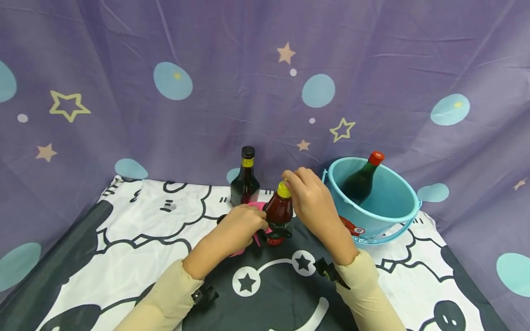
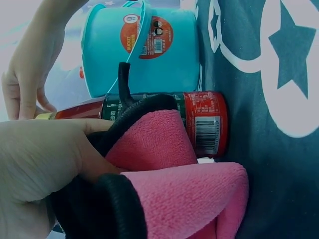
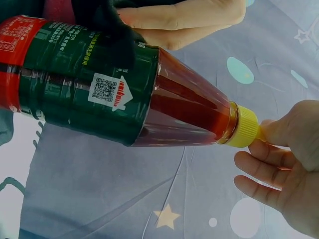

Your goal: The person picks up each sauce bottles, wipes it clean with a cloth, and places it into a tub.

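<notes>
A sauce bottle [image 1: 278,212] with red sauce, a green and red label and a yellow cap [image 3: 244,127] stands upright on the patterned cloth. My right hand [image 1: 311,197] pinches the tip of that cap between thumb and finger, its other fingers loosely bent. My left hand [image 1: 244,223] grips a folded pink cloth [image 2: 154,137] with black edging. In the left wrist view the pink cloth lies against the side of the bottle and overlaps its label. The left fingertips are partly hidden by the black edging.
Behind the left hand stands a dark bottle [image 1: 244,186] with a black cap. To the right is a light blue bucket [image 1: 399,195] with a green, red-capped bottle [image 1: 361,183] leaning inside. A purple curtain [image 1: 232,115] hangs along the back.
</notes>
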Tool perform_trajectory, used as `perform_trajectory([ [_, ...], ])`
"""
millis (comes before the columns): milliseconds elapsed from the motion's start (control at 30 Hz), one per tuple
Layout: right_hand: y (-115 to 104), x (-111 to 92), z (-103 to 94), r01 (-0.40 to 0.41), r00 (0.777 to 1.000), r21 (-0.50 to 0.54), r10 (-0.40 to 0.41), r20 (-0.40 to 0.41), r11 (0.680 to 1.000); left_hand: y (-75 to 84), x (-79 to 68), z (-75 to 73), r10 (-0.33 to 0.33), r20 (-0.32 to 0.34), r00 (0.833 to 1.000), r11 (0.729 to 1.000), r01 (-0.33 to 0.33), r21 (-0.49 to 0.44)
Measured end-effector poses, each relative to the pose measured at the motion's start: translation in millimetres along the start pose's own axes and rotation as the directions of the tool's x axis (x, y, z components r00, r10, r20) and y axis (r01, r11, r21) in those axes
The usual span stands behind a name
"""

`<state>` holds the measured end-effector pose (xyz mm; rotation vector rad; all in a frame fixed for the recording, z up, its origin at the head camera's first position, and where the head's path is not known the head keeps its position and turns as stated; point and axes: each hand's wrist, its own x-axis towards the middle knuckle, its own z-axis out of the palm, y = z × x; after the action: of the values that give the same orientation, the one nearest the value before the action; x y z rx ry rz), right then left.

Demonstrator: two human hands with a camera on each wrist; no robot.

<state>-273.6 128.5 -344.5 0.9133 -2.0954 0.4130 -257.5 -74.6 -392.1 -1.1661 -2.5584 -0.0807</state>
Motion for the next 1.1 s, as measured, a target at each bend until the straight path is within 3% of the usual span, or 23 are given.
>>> perform_trajectory([
  [133, 0, 0, -0.1, 0.004, 1.000, 0.000, -0.004, 0.001, 1.000, -3.4, -1.6, 1.2, -0.006, -0.087, 0.996, 1.000, 0.008, 0.020],
  [233, 0, 1, -1.0, 0.010, 1.000, -0.006, -0.010, -0.001, 1.000, -7.4, -1.4, -0.4, -0.001, -0.182, 0.983, 0.998, 0.011, 0.054],
  [333, 0, 1, -1.3, 0.014, 1.000, -0.008, -0.014, -0.007, 1.000, -11.7, -1.3, -5.0, -0.018, -0.268, 0.963, 0.996, 0.040, 0.074],
  [400, 0, 1, -1.0, 0.017, 1.000, -0.006, -0.017, -0.012, 1.000, -14.1, -1.8, -9.9, -0.061, -0.343, 0.937, 0.995, 0.085, 0.055],
  [467, 1, 1, -0.3, 0.018, 1.000, -0.004, -0.018, -0.013, 1.000, -15.9, -2.4, -15.1, -0.127, -0.444, 0.887, 0.990, 0.144, 0.005],
  [500, 1, 0, -0.1, 0.017, 1.000, -0.003, -0.017, -0.012, 1.000, -16.4, -2.8, -17.6, -0.162, -0.501, 0.850, 0.985, 0.169, -0.031],
  [600, 1, 0, 0.2, 0.017, 1.000, -0.003, -0.017, -0.009, 1.000, -15.8, -1.8, -22.7, -0.256, -0.655, 0.711, 0.966, 0.206, -0.155],
  [667, 0, -1, 0.4, 0.017, 1.000, -0.003, -0.017, -0.006, 1.000, -13.0, -1.1, -23.6, -0.287, -0.722, 0.630, 0.958, 0.187, -0.217],
  [700, 0, -1, 0.5, 0.019, 1.000, -0.004, -0.019, -0.006, 1.000, -10.9, -0.3, -23.2, -0.292, -0.743, 0.602, 0.956, 0.166, -0.241],
  [733, 0, -1, 0.7, 0.021, 1.000, -0.006, -0.021, -0.007, 1.000, -8.3, 0.8, -22.4, -0.286, -0.758, 0.586, 0.957, 0.141, -0.252],
  [767, 0, -1, 0.8, 0.022, 1.000, -0.006, -0.022, -0.006, 1.000, -5.4, 1.9, -21.4, -0.270, -0.768, 0.580, 0.961, 0.110, -0.255],
  [800, 1, -1, 1.0, 0.025, 1.000, -0.006, -0.025, -0.007, 1.000, -2.4, 3.1, -20.2, -0.246, -0.773, 0.585, 0.966, 0.079, -0.248],
  [1000, 2, -2, 0.8, 0.030, 1.000, 0.001, -0.030, -0.008, 1.000, 7.6, 9.5, -8.0, -0.046, -0.742, 0.669, 0.991, -0.063, -0.118],
  [1100, 1, -1, -0.3, 0.034, 0.999, 0.006, -0.034, -0.006, 0.999, 7.4, 9.4, -4.7, 0.002, -0.721, 0.693, 0.994, -0.081, -0.075],
])
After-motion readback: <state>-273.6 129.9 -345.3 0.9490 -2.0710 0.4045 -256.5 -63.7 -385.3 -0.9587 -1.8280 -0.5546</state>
